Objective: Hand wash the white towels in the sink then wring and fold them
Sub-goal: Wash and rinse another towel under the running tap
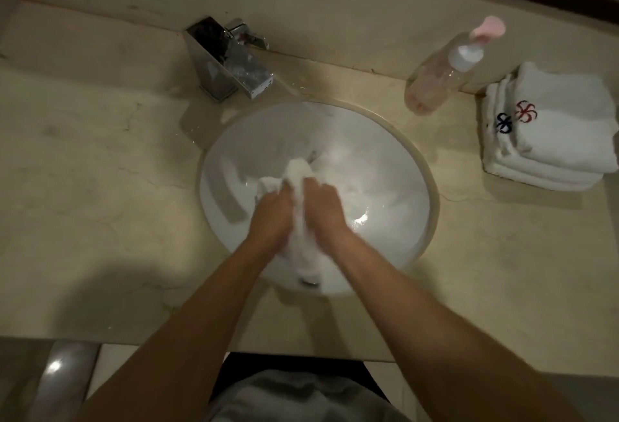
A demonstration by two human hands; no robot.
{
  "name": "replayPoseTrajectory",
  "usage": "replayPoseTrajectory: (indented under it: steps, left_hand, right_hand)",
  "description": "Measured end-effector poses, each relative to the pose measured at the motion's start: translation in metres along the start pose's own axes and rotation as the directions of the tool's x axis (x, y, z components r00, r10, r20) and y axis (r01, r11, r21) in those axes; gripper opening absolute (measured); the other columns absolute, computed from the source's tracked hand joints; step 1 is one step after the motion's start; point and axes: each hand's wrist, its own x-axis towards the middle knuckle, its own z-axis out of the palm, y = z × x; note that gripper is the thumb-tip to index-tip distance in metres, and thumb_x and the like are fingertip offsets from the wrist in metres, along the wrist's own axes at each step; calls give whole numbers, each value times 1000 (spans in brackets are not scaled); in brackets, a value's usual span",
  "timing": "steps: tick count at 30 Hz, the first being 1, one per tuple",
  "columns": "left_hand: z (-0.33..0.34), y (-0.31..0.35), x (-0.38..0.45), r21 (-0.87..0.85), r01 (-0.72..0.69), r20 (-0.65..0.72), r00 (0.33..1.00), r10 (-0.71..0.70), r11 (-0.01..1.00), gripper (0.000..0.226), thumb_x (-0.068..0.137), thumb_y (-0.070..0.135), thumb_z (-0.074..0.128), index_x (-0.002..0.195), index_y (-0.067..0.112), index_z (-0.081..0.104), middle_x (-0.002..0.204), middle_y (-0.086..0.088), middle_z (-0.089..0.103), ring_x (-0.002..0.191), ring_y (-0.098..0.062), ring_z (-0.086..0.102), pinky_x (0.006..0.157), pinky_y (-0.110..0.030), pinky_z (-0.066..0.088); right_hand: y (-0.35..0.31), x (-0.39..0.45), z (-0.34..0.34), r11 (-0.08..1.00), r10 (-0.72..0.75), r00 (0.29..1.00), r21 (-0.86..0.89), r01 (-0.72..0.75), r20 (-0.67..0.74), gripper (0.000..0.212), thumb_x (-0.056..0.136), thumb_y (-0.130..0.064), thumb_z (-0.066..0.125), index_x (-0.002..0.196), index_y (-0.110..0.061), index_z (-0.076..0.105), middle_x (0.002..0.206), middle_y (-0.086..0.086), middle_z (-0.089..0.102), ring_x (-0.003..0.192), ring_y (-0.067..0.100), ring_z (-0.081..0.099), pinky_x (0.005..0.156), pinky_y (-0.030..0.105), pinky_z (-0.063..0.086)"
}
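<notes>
Gripping a wet white towel between them, left hand and right hand both clutch it over the sink; folded towels sit on bench, well right.

White towel, white sink, beige counter, pink-capped bottle

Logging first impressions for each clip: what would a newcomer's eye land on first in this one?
First, the two hands, left hand and right hand, pressed together around a wet white towel in the middle of the round white sink. Next, the stack of folded white towels with red and blue emblems on the counter at the far right, beside a clear pump bottle. The chrome faucet stands behind the sink.
</notes>
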Motion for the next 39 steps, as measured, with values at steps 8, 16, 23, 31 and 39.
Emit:
replayPoseTrajectory:
  steps: [8, 16, 23, 31, 39]
  left_hand:
    - [4, -21, 15, -149, 144, -24, 989, -149, 978, 61, 93, 57, 48, 132, 10, 53, 121, -11, 65, 107, -26, 62, 87, -26, 49]
    - [9, -9, -3, -97, 36, 5, 999, -35, 995, 40, 104, 44, 37, 107, 14, 64, 93, -2, 70, 96, -25, 64, 80, -30, 49]
    - [18, -6, -15, -112, 40, -77, 996, -49, 993, 44, 97, 48, 49, 123, 14, 60, 114, -4, 65, 101, -24, 62, 91, -34, 49]
    - [-6, -45, -8, -777, 146, 62, 986, -156, 612, 40, 102, 44, 44, 133, 21, 55, 128, -6, 64, 115, -26, 62, 97, -43, 49]
    - [11, -12, -19, 37, 1, -57, 998, 1, 999, 44, 100, 54, 39, 122, 22, 60, 116, 3, 61, 94, -14, 56, 84, -23, 38]
  right_hand:
    - [21, 11, 5, 995, 98, 994, -34, -96, 55, 46, 106, -31, 34, 125, 2, 59, 128, 24, 61, 120, 39, 56, 106, 48, 42]
    - [9, 28, -16, 971, 168, 986, 169, -168, 14, 40, 103, -34, 40, 118, -3, 60, 106, 11, 61, 99, 25, 58, 84, 35, 47]
    - [34, 44, -43, 829, 225, 973, 517, -215, 43, 38, 104, -23, 47, 127, 5, 59, 127, 24, 64, 111, 36, 64, 101, 45, 51]
    - [68, -25, -120, 321, 27, 982, 928, -187, 188, 60, 101, -54, 40, 133, -9, 63, 133, 19, 63, 122, 34, 62, 98, 50, 53]
    - [45, -33, -35, 601, 204, 945, 729, -328, 257, 56, 100, -53, 45, 137, -14, 59, 138, 11, 61, 130, 29, 55, 117, 47, 36]
